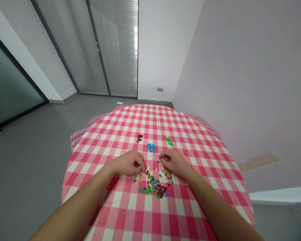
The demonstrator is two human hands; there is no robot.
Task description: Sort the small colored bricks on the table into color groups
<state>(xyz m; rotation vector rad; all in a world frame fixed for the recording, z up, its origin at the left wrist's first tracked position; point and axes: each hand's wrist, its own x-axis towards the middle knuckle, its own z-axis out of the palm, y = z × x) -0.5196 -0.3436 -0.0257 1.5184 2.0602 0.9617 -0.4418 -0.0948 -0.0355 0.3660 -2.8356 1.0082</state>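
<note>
Just below mid-frame, 1 tiny piece (160,158) is pinched by the right hand (175,162); whether anything is gripped by the left hand (129,162), near mixed pieces (161,191), cannot be told.

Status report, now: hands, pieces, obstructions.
Left hand beside mixed pieces, grip unclear. Right hand likewise, grip unclear. Brown cluster, blue cluster, green cluster lie beyond. No obstruction seen.

a loose scatter of small pieces (154,182), mixed green, dark brown, blue, yellow and pale, lies spread over the near part of the desk (130,214), some overlapping. beyond it sit three single-colour groups: a compact blue cluster (151,147), a dark brown cluster (139,138) farther left, and a bright green cluster (169,141) on the right.
</note>
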